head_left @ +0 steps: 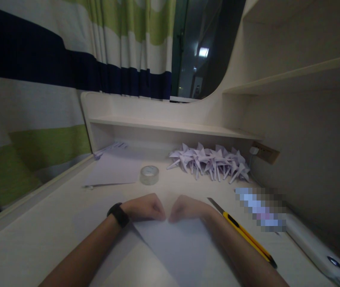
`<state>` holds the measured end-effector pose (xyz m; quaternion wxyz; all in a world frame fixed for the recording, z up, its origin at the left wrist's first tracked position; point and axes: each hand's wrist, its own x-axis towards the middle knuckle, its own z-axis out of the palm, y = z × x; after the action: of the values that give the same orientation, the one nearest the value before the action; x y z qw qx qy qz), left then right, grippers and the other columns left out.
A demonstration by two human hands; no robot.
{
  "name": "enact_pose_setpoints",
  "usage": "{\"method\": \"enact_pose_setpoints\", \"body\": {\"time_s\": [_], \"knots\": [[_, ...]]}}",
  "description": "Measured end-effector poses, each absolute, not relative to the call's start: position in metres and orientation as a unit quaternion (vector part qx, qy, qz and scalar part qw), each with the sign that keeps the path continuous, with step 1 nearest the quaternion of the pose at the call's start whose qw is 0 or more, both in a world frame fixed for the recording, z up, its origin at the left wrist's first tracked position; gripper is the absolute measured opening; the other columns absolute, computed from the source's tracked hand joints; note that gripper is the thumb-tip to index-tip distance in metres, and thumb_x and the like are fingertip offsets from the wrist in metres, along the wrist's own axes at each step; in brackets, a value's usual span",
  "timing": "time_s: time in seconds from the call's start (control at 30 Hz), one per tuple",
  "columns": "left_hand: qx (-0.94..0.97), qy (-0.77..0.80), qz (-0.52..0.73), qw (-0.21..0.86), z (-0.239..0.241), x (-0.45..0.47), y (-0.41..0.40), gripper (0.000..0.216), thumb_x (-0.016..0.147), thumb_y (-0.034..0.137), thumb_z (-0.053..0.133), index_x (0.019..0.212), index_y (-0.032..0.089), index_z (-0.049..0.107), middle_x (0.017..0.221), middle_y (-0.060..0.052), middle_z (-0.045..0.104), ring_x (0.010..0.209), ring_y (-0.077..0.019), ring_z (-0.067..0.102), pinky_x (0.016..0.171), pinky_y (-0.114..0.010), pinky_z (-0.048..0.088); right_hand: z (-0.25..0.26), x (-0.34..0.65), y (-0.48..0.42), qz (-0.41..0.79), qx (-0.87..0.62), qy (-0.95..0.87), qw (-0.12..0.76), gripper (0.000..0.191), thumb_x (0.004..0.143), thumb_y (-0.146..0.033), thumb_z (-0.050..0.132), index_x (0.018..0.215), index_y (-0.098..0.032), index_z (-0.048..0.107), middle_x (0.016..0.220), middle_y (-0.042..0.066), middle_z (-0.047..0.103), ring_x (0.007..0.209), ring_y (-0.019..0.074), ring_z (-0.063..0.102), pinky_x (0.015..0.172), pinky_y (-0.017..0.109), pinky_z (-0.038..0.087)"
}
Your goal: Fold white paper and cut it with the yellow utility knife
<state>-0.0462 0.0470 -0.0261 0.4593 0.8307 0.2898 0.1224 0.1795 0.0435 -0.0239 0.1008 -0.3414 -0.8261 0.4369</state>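
A plain sheet of paper [177, 245] lies at a slant in front of me, its far end beneath my hands. My left hand [147, 207], with a black watch [118, 215] on the wrist, is closed at the far edge of this sheet. Close beside it, almost touching, my right hand [186, 207] is closed on the same edge and looks slightly blurred. The fingertips of both hands are mostly hidden. To the right of my right forearm lies a yellow utility knife [247, 235] with its blade out.
A clear tape roll [149, 175] stands beyond my hands, beside a stack of white paper [113, 165]. Several folded paper pinwheels [212, 159] are lined up under the shelf [164, 124]. A white device [316, 247] lies at the right, near a wall socket [265, 152].
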Motion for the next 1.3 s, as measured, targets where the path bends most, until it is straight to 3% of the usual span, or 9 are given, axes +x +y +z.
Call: {"method": "enact_pose_setpoints", "body": {"time_s": [0.23, 0.53, 0.63, 0.8, 0.93, 1.03, 1.3], "knots": [[0.815, 0.298, 0.113, 0.484, -0.027, -0.049, 0.049, 0.023, 0.073, 0.032, 0.064, 0.071, 0.011, 0.073, 0.048, 0.002, 0.050, 0.043, -0.0075, 0.037, 0.041, -0.021, 0.024, -0.013, 0.203, 0.054, 0.485, -0.345, -0.800, 0.075, 0.034, 0.061, -0.042, 0.075, 0.075, -0.012, 0.076, 0.065, 0.001, 0.067, 0.060, 0.0120, 0.053, 0.058, 0.022, 0.039], [0.776, 0.305, 0.116, 0.541, -0.018, -0.074, 0.062, 0.028, 0.075, 0.040, 0.067, 0.075, 0.013, 0.075, 0.067, -0.008, 0.071, 0.053, -0.0127, 0.059, 0.051, -0.021, 0.042, 0.003, 0.250, 0.064, 0.518, -0.398, -0.754, 0.069, 0.031, 0.058, -0.038, 0.075, 0.061, -0.008, 0.070, 0.042, -0.006, 0.042, 0.042, 0.0055, 0.030, 0.041, 0.022, 0.018], [0.763, 0.340, 0.176, 0.520, -0.015, -0.081, 0.067, 0.032, 0.076, 0.042, 0.067, 0.074, 0.011, 0.074, 0.063, -0.008, 0.070, 0.054, -0.0125, 0.058, 0.050, -0.020, 0.040, 0.005, 0.254, 0.064, 0.524, -0.403, -0.744, 0.096, 0.030, 0.057, -0.038, 0.076, 0.059, -0.009, 0.070, 0.043, -0.005, 0.045, 0.044, 0.0056, 0.032, 0.042, 0.021, 0.021], [0.726, 0.356, 0.228, 0.542, -0.013, -0.068, 0.060, 0.042, 0.081, 0.051, 0.060, 0.090, 0.012, 0.072, 0.086, -0.012, 0.072, 0.067, -0.0148, 0.061, 0.058, -0.022, 0.043, -0.003, 0.235, 0.061, 0.533, -0.395, -0.741, 0.102, 0.030, 0.056, -0.037, 0.077, 0.065, -0.009, 0.073, 0.048, -0.004, 0.052, 0.046, 0.0065, 0.037, 0.044, 0.020, 0.024], [0.785, 0.306, 0.140, 0.520, -0.012, -0.050, 0.047, 0.044, 0.079, 0.053, 0.062, 0.074, 0.011, 0.071, 0.059, -0.002, 0.061, 0.050, -0.0100, 0.046, 0.048, -0.022, 0.032, -0.016, 0.212, 0.057, 0.537, -0.375, -0.751, 0.087, 0.031, 0.056, -0.038, 0.078, 0.068, -0.010, 0.074, 0.055, -0.002, 0.059, 0.051, 0.0077, 0.042, 0.047, 0.020, 0.029], [0.812, 0.281, 0.099, 0.501, -0.017, -0.043, 0.044, 0.041, 0.076, 0.052, 0.065, 0.069, 0.011, 0.071, 0.051, 0.002, 0.052, 0.046, -0.0087, 0.038, 0.045, -0.022, 0.026, -0.023, 0.201, 0.056, 0.532, -0.352, -0.767, 0.071, 0.032, 0.057, -0.039, 0.078, 0.072, -0.011, 0.076, 0.058, -0.002, 0.061, 0.053, 0.0082, 0.044, 0.050, 0.020, 0.032], [0.826, 0.274, 0.123, 0.477, -0.033, -0.039, 0.047, 0.027, 0.073, 0.040, 0.070, 0.076, 0.014, 0.076, 0.065, -0.003, 0.068, 0.056, -0.0128, 0.052, 0.054, -0.023, 0.037, -0.026, 0.191, 0.053, 0.516, -0.346, -0.779, 0.087, 0.030, 0.058, -0.037, 0.077, 0.075, -0.012, 0.077, 0.057, -0.002, 0.062, 0.055, 0.0093, 0.048, 0.055, 0.020, 0.037]]}}
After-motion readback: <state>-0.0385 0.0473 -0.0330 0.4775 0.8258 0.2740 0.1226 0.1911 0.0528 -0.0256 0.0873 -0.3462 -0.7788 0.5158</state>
